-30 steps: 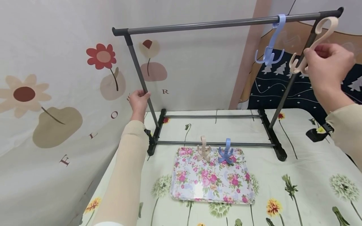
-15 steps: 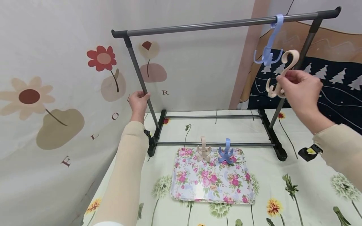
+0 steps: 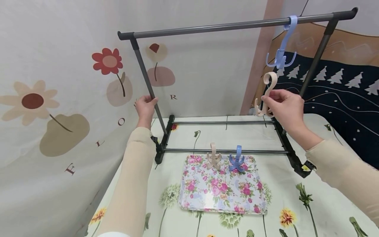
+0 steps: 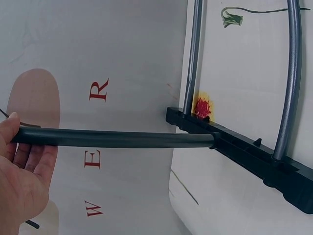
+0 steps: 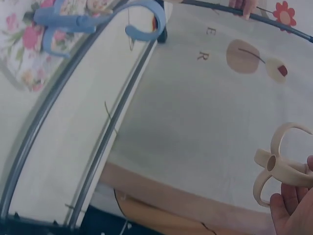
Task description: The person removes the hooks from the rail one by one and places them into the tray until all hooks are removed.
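Observation:
My left hand [image 3: 145, 110] grips the left post [image 3: 143, 69] of a dark grey clothes rack, its fingers behind the post in the left wrist view. In my right hand [image 3: 288, 108], a beige multi-prong hook [image 3: 275, 81] is pinched by its stem, upright, prongs down. It is below and left of a blue hook [image 3: 285, 42], which hangs from the right part of the top bar [image 3: 207, 29]. Another beige hook [image 3: 213, 160] and a blue hook [image 3: 236, 163] lie at the back edge of a floral tray [image 3: 219, 197], their curved ends by the front lower bar.
The rack's black feet [image 3: 285, 138] stand on a flower-print cloth [image 3: 331, 204]. Close behind the rack hangs a pale printed curtain [image 3: 207, 72]. A dark cloth with white trees [image 3: 343, 98] covers the right back.
My right hand has carried the beige hook leftward and down, from beside the right post to below the hanging blue hook. The left hand stays on its post.

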Tool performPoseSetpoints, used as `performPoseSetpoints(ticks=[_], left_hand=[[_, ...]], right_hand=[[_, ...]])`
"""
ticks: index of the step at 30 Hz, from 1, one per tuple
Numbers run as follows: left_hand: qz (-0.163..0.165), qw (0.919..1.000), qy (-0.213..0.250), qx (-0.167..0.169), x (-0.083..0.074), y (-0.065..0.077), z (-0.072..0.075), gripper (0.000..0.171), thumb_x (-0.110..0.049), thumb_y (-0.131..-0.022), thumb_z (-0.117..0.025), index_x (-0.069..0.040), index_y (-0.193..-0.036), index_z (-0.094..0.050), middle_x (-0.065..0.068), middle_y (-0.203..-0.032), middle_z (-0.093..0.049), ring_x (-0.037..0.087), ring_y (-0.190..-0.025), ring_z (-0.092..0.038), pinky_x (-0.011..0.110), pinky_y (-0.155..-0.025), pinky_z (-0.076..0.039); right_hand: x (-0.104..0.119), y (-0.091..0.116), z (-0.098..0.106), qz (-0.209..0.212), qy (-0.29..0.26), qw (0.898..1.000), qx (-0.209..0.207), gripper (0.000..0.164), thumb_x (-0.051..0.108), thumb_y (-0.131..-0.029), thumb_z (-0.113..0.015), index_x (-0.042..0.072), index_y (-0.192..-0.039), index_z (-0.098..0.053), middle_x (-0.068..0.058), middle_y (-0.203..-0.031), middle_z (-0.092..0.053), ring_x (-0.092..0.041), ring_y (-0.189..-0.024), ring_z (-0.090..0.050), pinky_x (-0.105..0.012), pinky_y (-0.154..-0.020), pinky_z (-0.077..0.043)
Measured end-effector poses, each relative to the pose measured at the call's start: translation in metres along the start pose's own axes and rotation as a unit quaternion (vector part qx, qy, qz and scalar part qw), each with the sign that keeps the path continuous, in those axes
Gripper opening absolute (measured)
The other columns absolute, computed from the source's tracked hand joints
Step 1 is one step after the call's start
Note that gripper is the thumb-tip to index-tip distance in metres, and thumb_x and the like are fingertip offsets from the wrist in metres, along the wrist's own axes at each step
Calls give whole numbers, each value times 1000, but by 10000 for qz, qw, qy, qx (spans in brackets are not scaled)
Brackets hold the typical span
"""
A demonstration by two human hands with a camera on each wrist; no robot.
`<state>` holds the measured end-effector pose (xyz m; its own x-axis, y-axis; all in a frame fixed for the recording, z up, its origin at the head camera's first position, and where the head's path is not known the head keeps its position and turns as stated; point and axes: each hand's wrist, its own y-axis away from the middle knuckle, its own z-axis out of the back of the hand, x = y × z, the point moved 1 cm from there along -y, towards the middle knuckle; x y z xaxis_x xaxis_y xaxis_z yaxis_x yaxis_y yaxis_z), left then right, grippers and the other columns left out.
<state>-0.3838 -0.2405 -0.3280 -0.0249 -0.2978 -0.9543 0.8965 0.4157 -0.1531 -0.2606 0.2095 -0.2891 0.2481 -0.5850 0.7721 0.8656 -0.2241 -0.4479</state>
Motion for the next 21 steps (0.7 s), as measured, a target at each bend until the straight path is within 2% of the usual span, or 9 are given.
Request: performPoseSetpoints(ticks=[6,13,17,21], left_hand=[[24,10000,-11,-3,0,-1,-1,34,-23,-96,-68,-3,-123,-62,11,-119,-62,23,-110,-56,37,-96,-44],[21,10000,-16,-3,0,-1,0,34,-23,-96,-68,-3,-123,-62,11,-119,-61,23,-110,-56,36,-97,-45],[-6,10000,-6,-10,0,-1,-1,34,-24,-96,-68,-3,-122,-62,10,-118,-61,23,-110,-56,36,-97,-44],[-5,10000,-6,-10,0,0,-1,33,-23,-96,-68,-3,-122,-62,10,-118,-62,23,-110,-56,37,-97,-44]], right_hand=[[2,8,-14,-33,-133,9998,117,43,42,-93,-68,6,-116,-71,-8,-97,-68,-8,-86,-58,-12,-63,-49],[8,20,-27,12,-259,9991,334,44,43,-92,-68,7,-117,-70,-11,-102,-69,-13,-92,-61,-12,-70,-49],[11,26,-36,74,-450,9977,499,40,38,-93,-70,6,-117,-70,-11,-104,-70,-14,-92,-63,-14,-75,-51],[15,34,-45,212,-658,9957,617,32,30,-94,-71,5,-115,-71,-11,-102,-70,-15,-88,-63,-16,-72,-52]])
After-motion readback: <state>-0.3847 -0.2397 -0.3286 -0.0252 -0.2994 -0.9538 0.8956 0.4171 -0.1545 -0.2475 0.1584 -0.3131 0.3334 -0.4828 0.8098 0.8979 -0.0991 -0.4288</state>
